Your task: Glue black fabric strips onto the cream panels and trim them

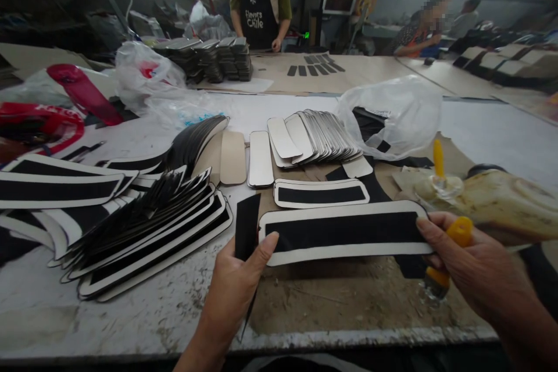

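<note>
A long white panel with a black strip along its middle (344, 231) is held level above the table between my two hands. My left hand (235, 279) is closed, its thumb on the panel's left end, with a loose black strip (247, 226) standing up in the same grip. At the other end, my right hand (473, 258) pinches the panel's corner and also keeps a yellow-handled tool (460, 231) in its fingers; the tool's lower end looks clear or shiny, blurred. Just behind lies a similar panel (321, 193) with a black middle.
Bordered black panels (152, 244) are piled at left. Farther back stand a fanned stack of pale pieces (322, 136) and a plastic bag (392, 116). A stained container (492, 197) with a yellow handle (438, 158) sits at right. A person in an apron (259, 9) stands across the table.
</note>
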The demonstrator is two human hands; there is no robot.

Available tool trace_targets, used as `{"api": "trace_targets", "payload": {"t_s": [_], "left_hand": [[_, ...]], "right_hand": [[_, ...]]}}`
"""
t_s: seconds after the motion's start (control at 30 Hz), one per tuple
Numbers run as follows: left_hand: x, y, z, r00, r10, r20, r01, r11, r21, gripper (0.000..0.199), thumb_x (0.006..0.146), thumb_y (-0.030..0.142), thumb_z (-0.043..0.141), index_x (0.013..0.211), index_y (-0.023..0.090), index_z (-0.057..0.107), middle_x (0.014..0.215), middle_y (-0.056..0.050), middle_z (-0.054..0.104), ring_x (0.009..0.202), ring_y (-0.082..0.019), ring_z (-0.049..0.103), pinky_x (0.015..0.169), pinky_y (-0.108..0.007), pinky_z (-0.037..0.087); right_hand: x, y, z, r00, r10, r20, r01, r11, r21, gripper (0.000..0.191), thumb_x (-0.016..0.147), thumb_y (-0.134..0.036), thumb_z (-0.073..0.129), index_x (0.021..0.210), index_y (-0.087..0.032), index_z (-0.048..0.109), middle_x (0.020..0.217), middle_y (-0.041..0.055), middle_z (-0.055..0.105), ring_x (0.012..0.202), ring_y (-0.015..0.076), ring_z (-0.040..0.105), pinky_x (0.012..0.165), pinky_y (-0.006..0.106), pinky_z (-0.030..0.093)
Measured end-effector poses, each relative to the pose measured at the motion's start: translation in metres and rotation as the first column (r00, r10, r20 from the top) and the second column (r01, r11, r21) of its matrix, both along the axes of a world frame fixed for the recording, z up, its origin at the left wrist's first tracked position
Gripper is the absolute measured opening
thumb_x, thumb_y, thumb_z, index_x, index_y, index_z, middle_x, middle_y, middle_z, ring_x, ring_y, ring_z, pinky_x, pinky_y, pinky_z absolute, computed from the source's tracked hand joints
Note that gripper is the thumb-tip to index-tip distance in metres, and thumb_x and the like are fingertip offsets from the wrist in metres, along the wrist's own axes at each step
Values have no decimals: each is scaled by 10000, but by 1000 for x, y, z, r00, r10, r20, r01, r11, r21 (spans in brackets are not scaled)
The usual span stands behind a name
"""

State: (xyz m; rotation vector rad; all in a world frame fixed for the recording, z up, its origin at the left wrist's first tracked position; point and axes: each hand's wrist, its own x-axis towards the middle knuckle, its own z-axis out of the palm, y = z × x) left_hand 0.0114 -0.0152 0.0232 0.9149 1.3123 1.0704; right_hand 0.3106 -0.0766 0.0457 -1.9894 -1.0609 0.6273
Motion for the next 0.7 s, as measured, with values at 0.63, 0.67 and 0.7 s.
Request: {"api": "trace_targets", "payload": {"t_s": [0.63, 0.67, 0.7], "left_hand": [[7, -22, -3, 983, 115, 144, -94, 985, -142, 354, 572, 363, 811, 804, 147, 653, 756, -15, 670, 632, -154, 597, 520, -206, 453], [7, -22, -1, 975, 94, 201, -59, 983, -176, 353, 577, 348, 812, 821, 151, 651, 739, -3, 659, 608, -136, 584, 504, -195, 445], [7, -23, 0, 964, 79, 253, -26, 979, -204, 349, 584, 331, 812, 835, 153, 649, 722, 8, 646, 582, -118, 568, 486, -185, 435]], "right_hand": [[-16, -13, -11, 969, 130, -209, -127, 992, 28, 388, 788, -583, 529, 717, -208, 461, 542, -65, 362, 439, 89, 359, 397, 206, 296], [-16, -15, -11, 943, 138, -304, -130, 990, 46, 383, 787, -575, 543, 736, -205, 458, 541, -71, 348, 426, 79, 334, 387, 197, 271], [-16, -17, -11, 910, 141, -389, -126, 990, 65, 381, 783, -565, 561, 743, -202, 452, 541, -76, 339, 414, 67, 308, 379, 189, 245]]}}
